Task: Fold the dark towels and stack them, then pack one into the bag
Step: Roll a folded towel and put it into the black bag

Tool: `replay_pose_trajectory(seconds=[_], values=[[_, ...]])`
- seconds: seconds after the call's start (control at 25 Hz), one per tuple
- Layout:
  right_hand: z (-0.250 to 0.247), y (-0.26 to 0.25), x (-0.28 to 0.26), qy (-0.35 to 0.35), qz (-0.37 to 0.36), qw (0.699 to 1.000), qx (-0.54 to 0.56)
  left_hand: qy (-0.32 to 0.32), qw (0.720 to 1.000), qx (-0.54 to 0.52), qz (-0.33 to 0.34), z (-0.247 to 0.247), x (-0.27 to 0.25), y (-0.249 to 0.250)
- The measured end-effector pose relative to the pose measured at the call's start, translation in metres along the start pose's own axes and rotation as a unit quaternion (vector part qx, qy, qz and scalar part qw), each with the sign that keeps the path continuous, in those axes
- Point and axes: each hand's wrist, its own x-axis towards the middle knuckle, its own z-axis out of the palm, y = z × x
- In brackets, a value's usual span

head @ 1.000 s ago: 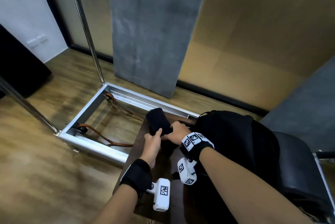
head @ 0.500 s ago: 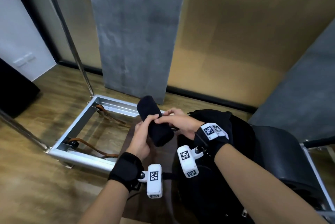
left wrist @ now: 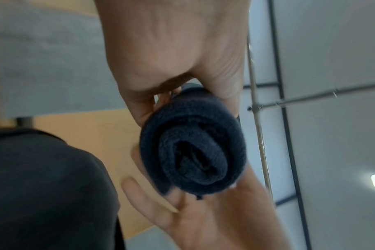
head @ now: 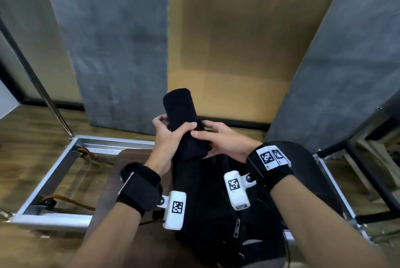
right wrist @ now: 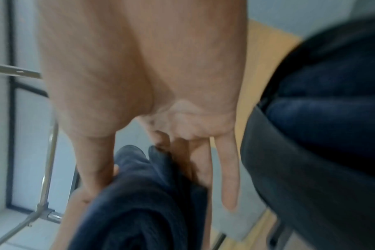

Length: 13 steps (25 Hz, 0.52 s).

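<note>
A dark towel (head: 180, 111), rolled into a thick cylinder, stands nearly upright in the air above the black bag (head: 207, 207). My left hand (head: 171, 135) grips its middle, thumb across the front. My right hand (head: 218, 140) holds the lower part from the right, thumb against the roll and fingers behind it. In the left wrist view the towel (left wrist: 193, 148) shows its spiral end, with the right hand's fingers (left wrist: 152, 201) below. The right wrist view shows the towel (right wrist: 143, 194) between thumb and fingers. The bag lies on a dark wooden table (head: 112, 183).
A metal frame (head: 54, 172) with a brown strap (head: 65, 199) lies on the wooden floor at the left. A black padded chair (head: 307, 172) with a metal frame stands at the right, behind the bag. Grey and tan wall panels rise ahead.
Both hands have lifted the rolled towel off the table and raised it upright over the bag. The head view has tilted upward.
</note>
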Motion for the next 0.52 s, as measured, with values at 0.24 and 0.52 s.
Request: replay_pose_trajectory(seconds=[0.24, 0.52], values=[[-0.05, 0.021, -0.041, 0.055, -0.037, 0.997, 0.034, -0.137, 0.961, 0.194, 0.142, 0.04, -0.024, -0.014], [-0.07, 0.088, -0.055, 0.064, 0.016, 0.998, -0.017, -0.362, 0.631, 0.667, 0.157, 0.012, -0.045, -0.037]])
